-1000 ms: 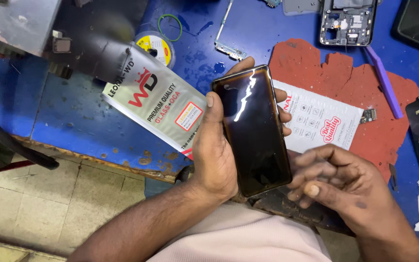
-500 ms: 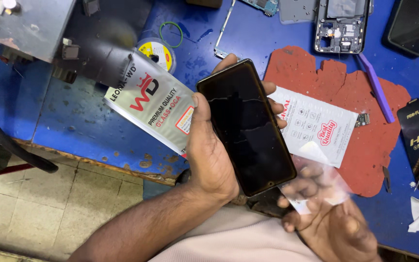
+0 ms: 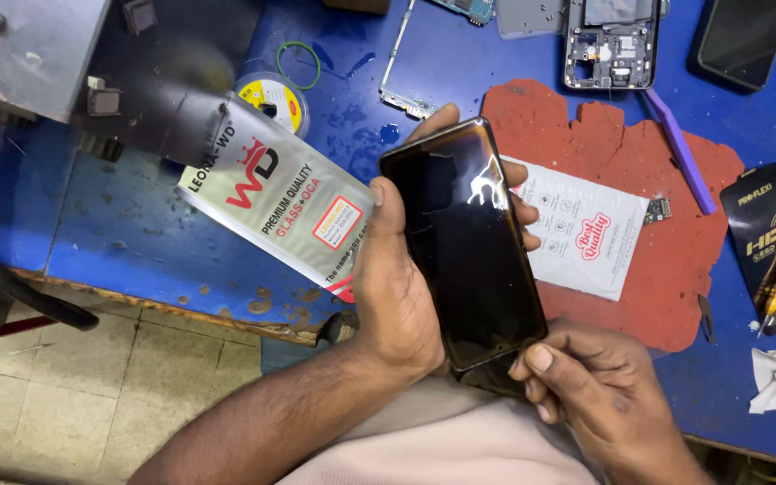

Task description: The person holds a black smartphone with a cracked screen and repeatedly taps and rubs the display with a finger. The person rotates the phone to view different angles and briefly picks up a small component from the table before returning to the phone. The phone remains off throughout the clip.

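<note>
Blue bench [image 3: 136, 242]; left hand [image 3: 397, 296] apparently cradles phone [image 3: 464, 242].

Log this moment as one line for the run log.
left hand: holds black phone | right hand: touches phone's bottom edge | below: blue bench, red mat

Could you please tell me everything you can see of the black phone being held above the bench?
The phone is a slim black slab with a glossy dark screen, unlit, catching glare near its top. It tilts diagonally, screen up, above the blue bench. The left hand grips its long edges; the right hand touches its lower corner.
</note>
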Demonstrator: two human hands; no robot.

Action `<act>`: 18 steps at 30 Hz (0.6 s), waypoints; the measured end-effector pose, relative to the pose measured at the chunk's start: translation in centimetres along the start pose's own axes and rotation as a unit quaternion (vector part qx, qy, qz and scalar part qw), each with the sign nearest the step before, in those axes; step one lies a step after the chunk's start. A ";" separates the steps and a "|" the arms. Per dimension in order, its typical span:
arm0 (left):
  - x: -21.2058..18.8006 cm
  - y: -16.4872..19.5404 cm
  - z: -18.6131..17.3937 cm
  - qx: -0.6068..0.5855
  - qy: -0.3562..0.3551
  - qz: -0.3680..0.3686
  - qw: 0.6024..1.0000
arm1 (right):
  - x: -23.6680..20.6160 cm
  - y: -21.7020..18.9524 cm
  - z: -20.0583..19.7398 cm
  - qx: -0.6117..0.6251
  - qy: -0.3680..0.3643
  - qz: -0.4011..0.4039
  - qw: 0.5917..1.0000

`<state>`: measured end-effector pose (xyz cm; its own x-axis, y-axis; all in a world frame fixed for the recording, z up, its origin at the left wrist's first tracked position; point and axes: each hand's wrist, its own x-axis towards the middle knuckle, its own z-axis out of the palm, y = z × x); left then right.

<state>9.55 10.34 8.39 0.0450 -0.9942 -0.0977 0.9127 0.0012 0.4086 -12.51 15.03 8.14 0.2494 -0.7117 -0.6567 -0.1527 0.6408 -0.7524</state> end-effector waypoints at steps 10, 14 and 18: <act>0.1 -0.2 -0.7 0.000 -0.001 -0.014 1.000 | 0.4 -0.1 -0.1 -0.054 0.006 -0.023 0.998; 0.1 -0.2 -0.7 0.004 0.000 -0.015 1.000 | 0.5 0.1 -0.3 -0.055 0.010 -0.025 0.998; 0.1 -0.3 -0.8 0.002 0.001 -0.023 1.000 | 0.5 0.2 -0.4 -0.068 0.017 -0.020 0.997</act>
<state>9.58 10.31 7.55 0.0045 -0.9930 -0.1177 0.9124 -0.0441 0.4069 -12.76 14.67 7.64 0.2252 -0.7473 -0.6251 -0.2714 0.5681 -0.7769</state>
